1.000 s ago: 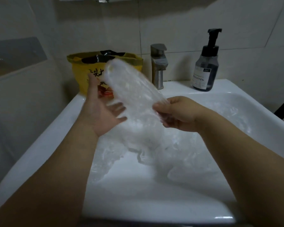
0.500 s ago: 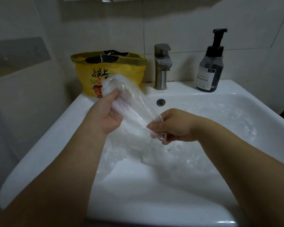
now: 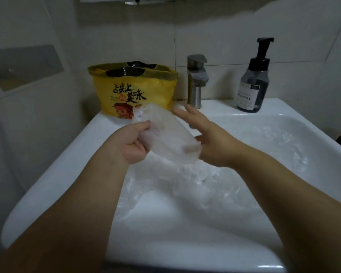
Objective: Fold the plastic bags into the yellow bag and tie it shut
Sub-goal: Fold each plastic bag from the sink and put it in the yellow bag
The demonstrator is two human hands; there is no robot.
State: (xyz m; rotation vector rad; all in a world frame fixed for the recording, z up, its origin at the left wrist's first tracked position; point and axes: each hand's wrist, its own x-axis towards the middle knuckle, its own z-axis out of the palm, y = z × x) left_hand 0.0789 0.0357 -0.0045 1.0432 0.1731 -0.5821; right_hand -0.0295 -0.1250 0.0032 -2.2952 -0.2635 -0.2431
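Observation:
A folded clear plastic bag (image 3: 165, 134) is held above the sink as a flat, thick strip. My left hand (image 3: 132, 142) grips its upper left end, thumb on top. My right hand (image 3: 209, 138) lies behind the strip's right side with straight, spread fingers against it. The yellow bag (image 3: 134, 89) stands open on the sink's back left corner, with dark plastic showing at its mouth. Several more clear plastic bags (image 3: 215, 184) lie crumpled in the basin below my hands.
The white sink (image 3: 53, 174) fills the lower view. A metal tap (image 3: 196, 79) stands behind my right hand. A dark pump bottle (image 3: 252, 83) sits at the back right. Tiled wall rises close on the left and behind.
The clear bag has been folded shorter and thicker. My right hand let go of its lower end and opened flat behind it. My left hand keeps its grip on the upper end.

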